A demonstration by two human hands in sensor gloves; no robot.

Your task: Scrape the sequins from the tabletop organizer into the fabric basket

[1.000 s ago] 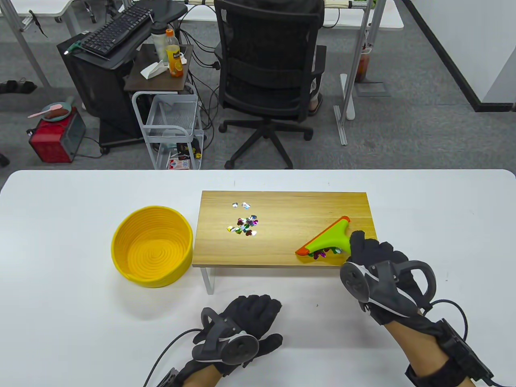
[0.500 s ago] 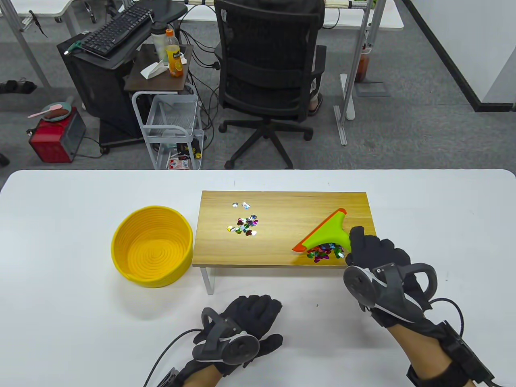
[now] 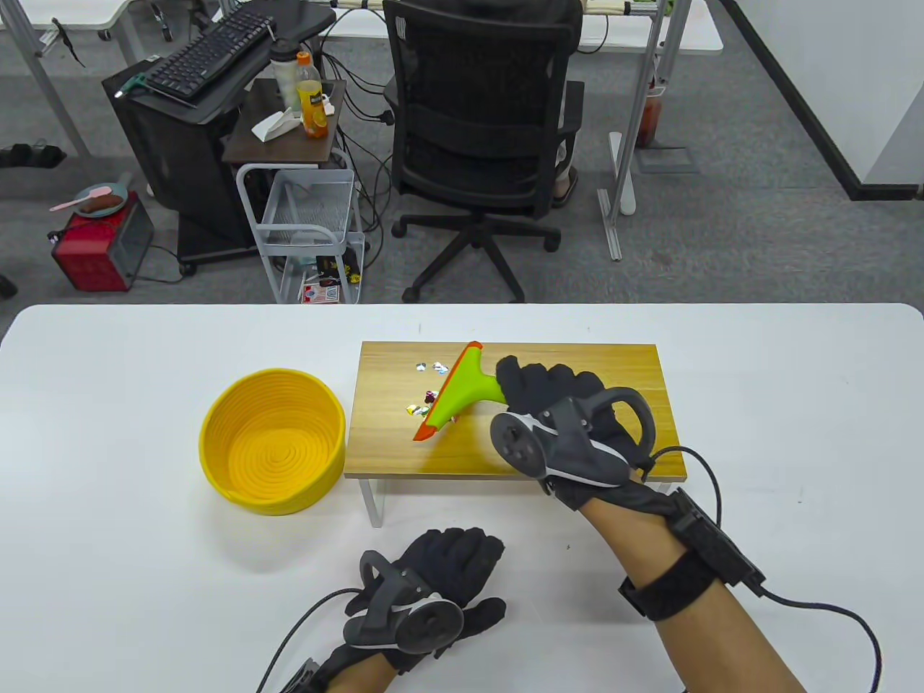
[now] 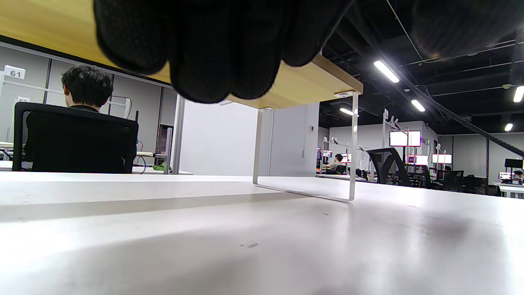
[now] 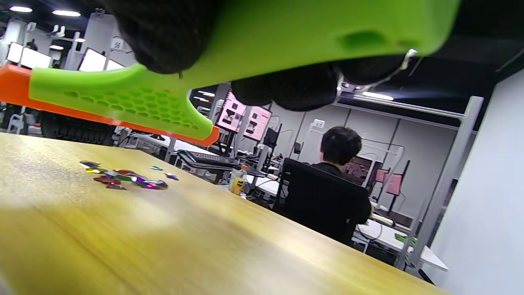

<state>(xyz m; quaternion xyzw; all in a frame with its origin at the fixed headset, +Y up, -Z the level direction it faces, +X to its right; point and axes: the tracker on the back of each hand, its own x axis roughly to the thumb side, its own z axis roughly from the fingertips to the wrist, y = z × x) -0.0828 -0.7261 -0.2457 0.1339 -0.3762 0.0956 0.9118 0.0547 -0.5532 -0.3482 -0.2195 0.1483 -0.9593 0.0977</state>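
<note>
The right hand point(image 3: 570, 426) holds the green scraper point(image 3: 462, 386) raised just behind the sequins point(image 3: 433, 404), probably to push them toward the yellow basket point(image 3: 271, 440); the left hand point(image 3: 433, 585) holds nothing.

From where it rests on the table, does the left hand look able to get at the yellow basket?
Probably yes. The left hand rests on the white table in front of the wooden organizer, and the yellow basket stands to its left with only bare tabletop between them. The right hand, holding the green scraper, is well clear.
</note>
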